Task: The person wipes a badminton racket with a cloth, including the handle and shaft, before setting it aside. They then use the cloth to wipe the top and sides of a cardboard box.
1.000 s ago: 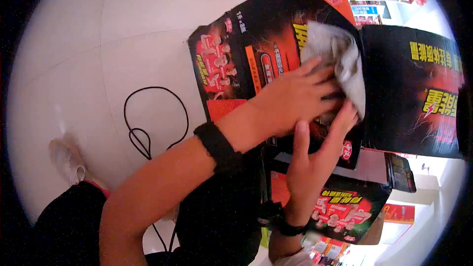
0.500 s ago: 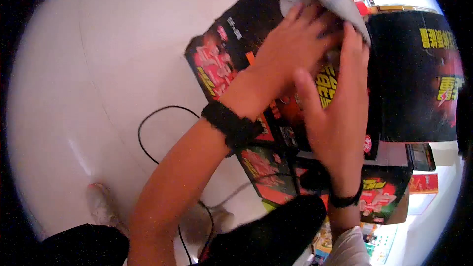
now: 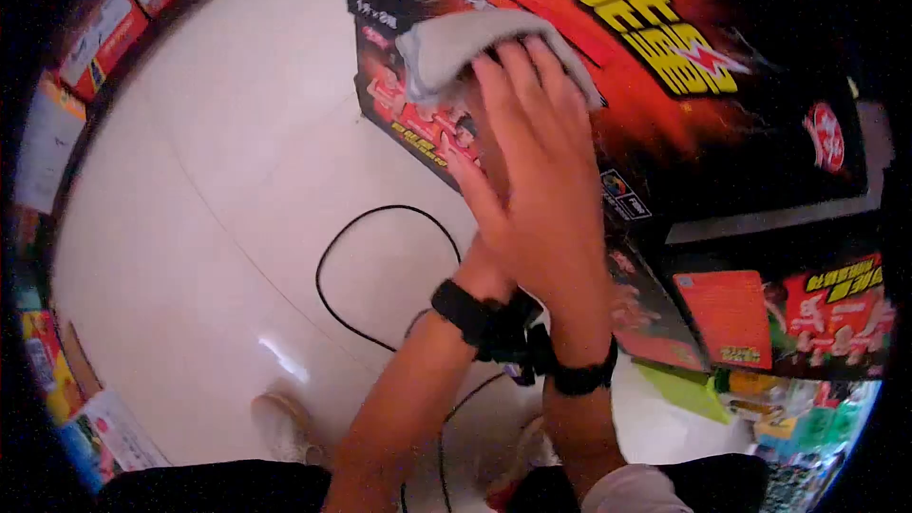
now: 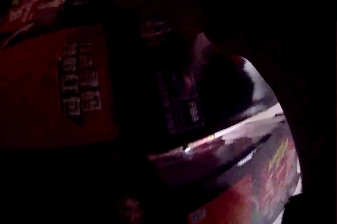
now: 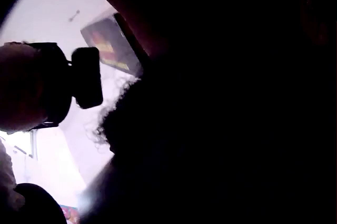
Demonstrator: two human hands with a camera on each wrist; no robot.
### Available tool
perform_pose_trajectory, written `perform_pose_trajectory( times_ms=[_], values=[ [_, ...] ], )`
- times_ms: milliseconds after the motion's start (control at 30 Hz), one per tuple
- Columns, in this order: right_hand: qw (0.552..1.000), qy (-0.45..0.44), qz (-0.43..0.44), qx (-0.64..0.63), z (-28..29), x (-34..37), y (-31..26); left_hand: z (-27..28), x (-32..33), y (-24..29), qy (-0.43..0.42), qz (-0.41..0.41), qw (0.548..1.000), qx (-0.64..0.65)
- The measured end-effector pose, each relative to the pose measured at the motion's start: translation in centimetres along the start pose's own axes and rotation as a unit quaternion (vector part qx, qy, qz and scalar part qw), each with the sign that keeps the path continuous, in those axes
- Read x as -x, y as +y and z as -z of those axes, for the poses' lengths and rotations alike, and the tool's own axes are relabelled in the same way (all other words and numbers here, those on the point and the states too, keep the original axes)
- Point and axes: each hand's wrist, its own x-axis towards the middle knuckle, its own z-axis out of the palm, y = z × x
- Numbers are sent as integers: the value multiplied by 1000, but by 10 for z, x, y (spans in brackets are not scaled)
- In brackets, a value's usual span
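Observation:
A grey cloth (image 3: 456,43) lies over the near left edge of a large black and red printed carton (image 3: 684,147) in the head view. My right hand (image 3: 546,166) presses on the cloth, its fingers extended and thumb apart to the left. Underneath it, my left hand (image 3: 484,271) is mostly hidden, with only the part near the wrist showing; how its fingers lie I cannot tell. The dark left wrist view looks along the carton's orange panel (image 4: 84,87).
Below the large carton is another printed carton (image 3: 826,309). A black cable (image 3: 328,256) loops across the pale floor (image 3: 209,152), near a shoe (image 3: 280,423). Stacked boxes (image 3: 104,38) line the left side. A yellow-green item (image 3: 679,389) is at lower right.
The cloth and both hands have moved from the carton's upper right area to its left edge. My right hand now overlaps the left. The head view has shifted, bringing the left-side boxes in.

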Motion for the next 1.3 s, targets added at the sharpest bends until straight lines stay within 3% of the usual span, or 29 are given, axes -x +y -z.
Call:
perform_pose_trajectory(
  times_ms=[100, 167, 267, 333, 500, 700, 833, 900, 1033, 1133, 1300],
  values=[
    [992, 29, -98, -70, 27, 50, 2, 2, 55, 21, -90, 30, 995, 14],
    [985, 59, -161, -33, 38, 87, 2, 7, 85, 33, -160, 37, 986, 28],
    [970, 131, -200, -38, 54, 109, 11, 14, 105, 47, -245, 35, 967, 61],
    [972, 136, -180, -59, 62, 107, 13, 20, 98, 51, -285, 19, 955, 75],
    [976, 112, -145, -118, 86, 96, 17, 36, 50, 50, -323, -36, 944, 62],
    [956, 256, -85, -111, 77, 61, 11, 47, 10, 40, -333, -50, 940, 46],
    [913, 356, -172, -98, 24, 64, 4, 25, 7, 40, -363, -59, 928, 59],
    [902, 359, -218, -106, 15, 71, 5, 24, 5, 46, -377, -72, 922, 58],
    [906, 330, -236, -123, 21, 79, -6, 44, -13, 64, -389, -128, 912, 24],
    [915, 333, -198, -113, 48, 67, -6, 50, -47, 89, -368, -228, 901, -23],
    [882, 398, -188, -167, 77, 57, 3, 42, -86, 133, -344, -394, 849, -76]
  ],
)
